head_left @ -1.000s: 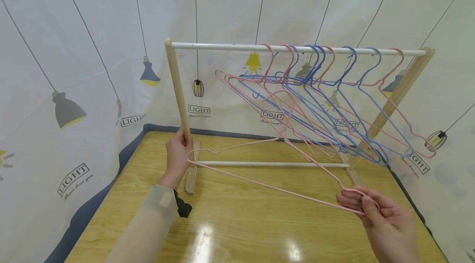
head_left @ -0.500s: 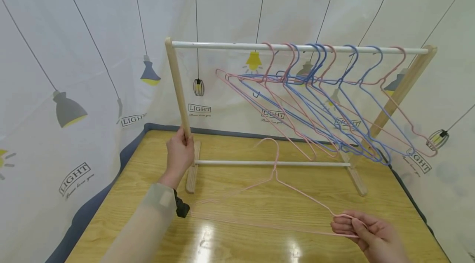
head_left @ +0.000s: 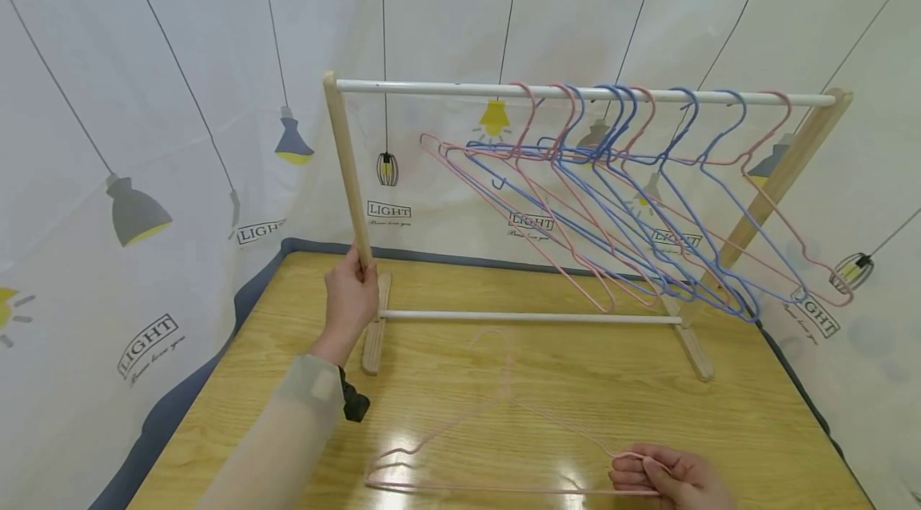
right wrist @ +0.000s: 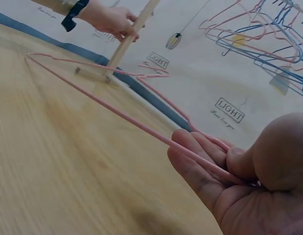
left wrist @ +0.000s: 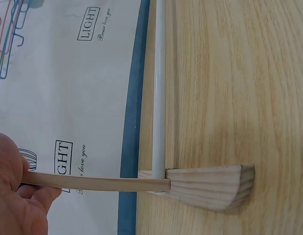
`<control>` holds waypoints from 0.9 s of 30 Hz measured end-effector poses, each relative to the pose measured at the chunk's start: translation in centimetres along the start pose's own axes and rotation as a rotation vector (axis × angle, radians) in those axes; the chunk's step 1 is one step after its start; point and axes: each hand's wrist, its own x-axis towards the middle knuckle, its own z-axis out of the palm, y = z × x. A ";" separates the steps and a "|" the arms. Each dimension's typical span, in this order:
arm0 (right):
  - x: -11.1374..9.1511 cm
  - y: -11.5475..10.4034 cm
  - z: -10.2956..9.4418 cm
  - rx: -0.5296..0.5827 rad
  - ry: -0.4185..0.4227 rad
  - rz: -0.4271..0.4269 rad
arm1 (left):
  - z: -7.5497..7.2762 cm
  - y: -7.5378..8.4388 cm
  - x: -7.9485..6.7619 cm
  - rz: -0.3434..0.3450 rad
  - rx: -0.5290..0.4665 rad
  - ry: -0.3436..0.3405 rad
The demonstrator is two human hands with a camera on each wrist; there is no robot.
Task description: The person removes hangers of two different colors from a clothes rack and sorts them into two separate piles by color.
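My left hand (head_left: 351, 296) grips the left wooden post (head_left: 347, 166) of a garment rack, low down near its foot; the left wrist view shows thumb and fingers around that post. In my right hand (head_left: 665, 478), near the front of the table, the end of a pink clothes hanger (right wrist: 117, 112) is held between thumb and fingers. The hanger is low in front of the rack, its hook pointing toward the back, and looks faint in the head view. Whether it touches the tabletop I cannot tell.
Several pink and blue hangers (head_left: 665, 186) hang from the rack's white top rail (head_left: 432, 88), mostly toward the right. A white lower bar (head_left: 532, 318) joins the rack's feet. Behind the wooden table (head_left: 460, 406) is a white cloth printed with lamps.
My right hand has brought the pink hanger down and toward me, away from the rack, moving slightly left. The left hand keeps its hold on the post.
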 end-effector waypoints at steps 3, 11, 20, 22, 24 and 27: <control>0.2 1.0 -0.1 0.003 0.002 -0.001 | 0.0 0.1 0.0 0.000 -0.002 0.001; 0.6 1.7 0.4 -0.299 0.072 -0.006 | 0.1 0.3 0.1 0.001 -0.007 0.003; 1.5 2.5 2.8 -1.149 0.432 -0.069 | 0.0 0.2 0.1 -0.001 -0.007 0.003; 1.7 2.6 3.3 -1.225 0.512 -0.088 | 0.0 0.2 0.1 -0.010 -0.010 -0.001; 1.9 2.8 3.8 -1.272 0.584 -0.110 | 0.0 0.1 0.1 -0.015 -0.013 -0.005; 2.1 2.8 4.4 -1.262 0.647 -0.126 | 0.0 0.2 0.1 -0.021 -0.021 -0.010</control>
